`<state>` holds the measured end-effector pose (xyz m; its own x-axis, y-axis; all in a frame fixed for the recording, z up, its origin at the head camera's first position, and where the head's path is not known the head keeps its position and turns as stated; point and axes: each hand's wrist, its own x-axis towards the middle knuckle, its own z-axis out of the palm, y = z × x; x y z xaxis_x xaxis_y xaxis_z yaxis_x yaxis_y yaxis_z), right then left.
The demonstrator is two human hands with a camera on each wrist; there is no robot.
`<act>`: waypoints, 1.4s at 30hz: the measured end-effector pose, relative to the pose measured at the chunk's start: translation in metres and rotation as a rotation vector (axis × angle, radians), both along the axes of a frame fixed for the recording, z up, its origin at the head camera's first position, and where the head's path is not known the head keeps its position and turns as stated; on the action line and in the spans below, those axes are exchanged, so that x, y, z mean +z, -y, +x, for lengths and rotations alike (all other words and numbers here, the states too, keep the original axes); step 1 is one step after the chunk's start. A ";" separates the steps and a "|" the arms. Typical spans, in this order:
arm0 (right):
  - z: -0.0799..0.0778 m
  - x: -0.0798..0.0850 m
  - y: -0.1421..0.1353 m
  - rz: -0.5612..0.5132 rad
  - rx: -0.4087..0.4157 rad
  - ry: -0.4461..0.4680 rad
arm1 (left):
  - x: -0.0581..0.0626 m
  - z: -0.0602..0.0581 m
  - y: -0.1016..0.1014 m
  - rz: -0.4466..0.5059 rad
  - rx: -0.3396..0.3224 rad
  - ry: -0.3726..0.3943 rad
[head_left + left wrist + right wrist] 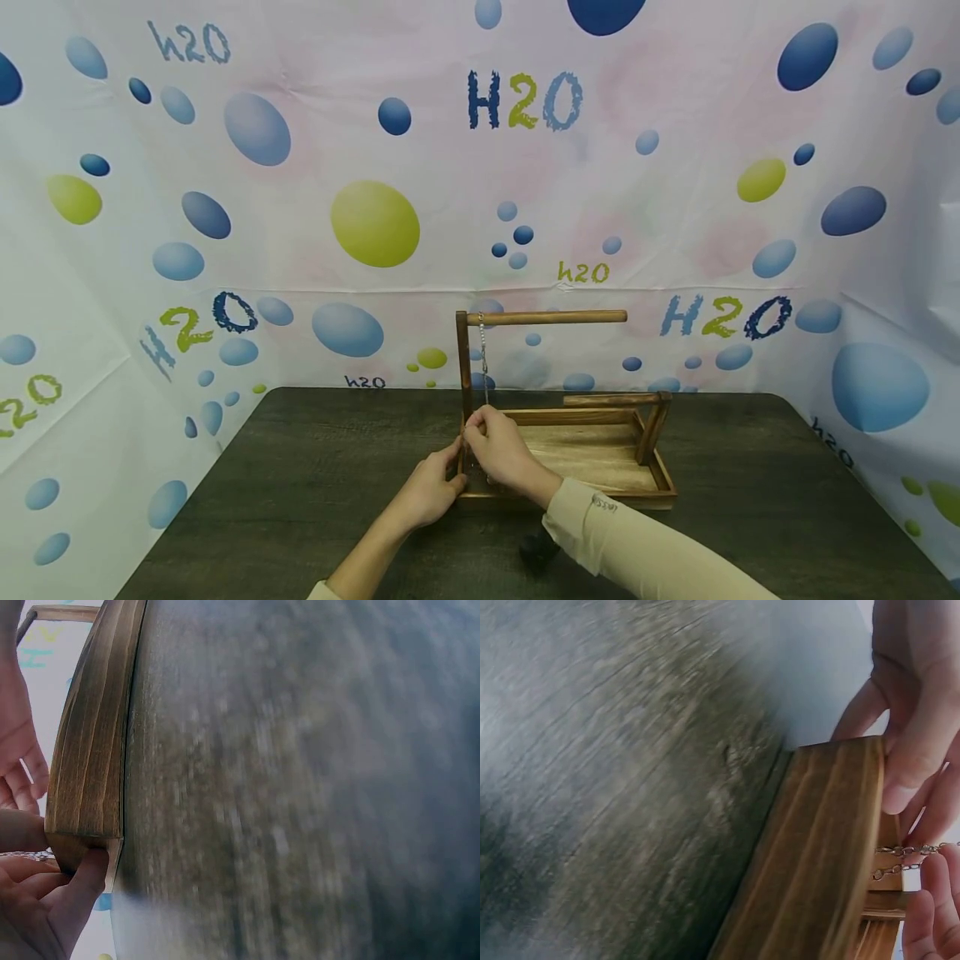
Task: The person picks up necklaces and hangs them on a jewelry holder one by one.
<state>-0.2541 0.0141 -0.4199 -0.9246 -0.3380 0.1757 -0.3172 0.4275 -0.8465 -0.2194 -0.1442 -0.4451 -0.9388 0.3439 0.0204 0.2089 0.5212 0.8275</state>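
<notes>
A wooden jewelry stand has a shallow tray, a tall post at the left with a bar, and a lower post with a bar at the right. From the left end of the tall bar hangs a thin chain necklace. My right hand pinches the necklace low down, over the tray's left end. In the right wrist view, two strands of links run to its fingertips. My left hand grips the tray's left end, its thumb and fingers at the corner.
The stand sits on a dark wood-grain table. Behind it hangs a white backdrop printed with dots and lettering. A small black object shows beside the right sleeve.
</notes>
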 end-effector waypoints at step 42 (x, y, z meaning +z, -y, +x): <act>0.001 0.042 -0.002 -0.081 0.016 -0.060 | 0.003 0.001 -0.001 -0.028 0.018 -0.025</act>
